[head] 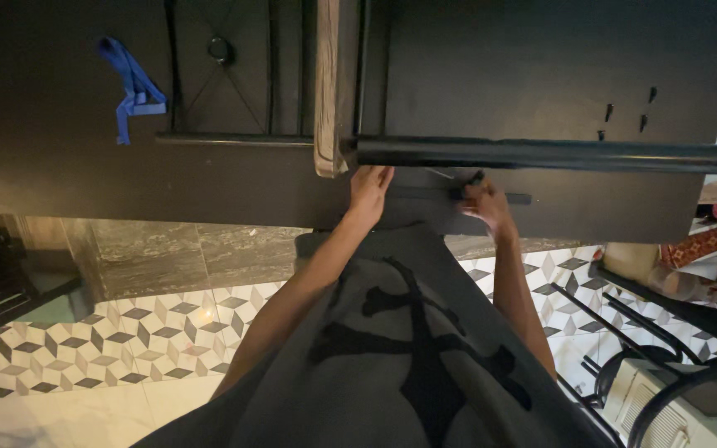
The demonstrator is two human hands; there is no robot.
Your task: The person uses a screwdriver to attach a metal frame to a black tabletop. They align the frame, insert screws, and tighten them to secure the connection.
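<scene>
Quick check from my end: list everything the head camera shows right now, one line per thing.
Dark panel: one, black-brown, fills the upper frame.
Metal bar: one, black, lying across the panel at right.
Wooden slat: one, pale, upright at centre.
Blue tape: one strip, upper left of the panel.
Small tool: one, dark, in the right hand; kind unclear.
Tiled floor: black, white and grey pattern, lower left.
Black metal frame: one, lower right.
Left hand: flat against the panel.
Right hand: closed on the small tool.
</scene>
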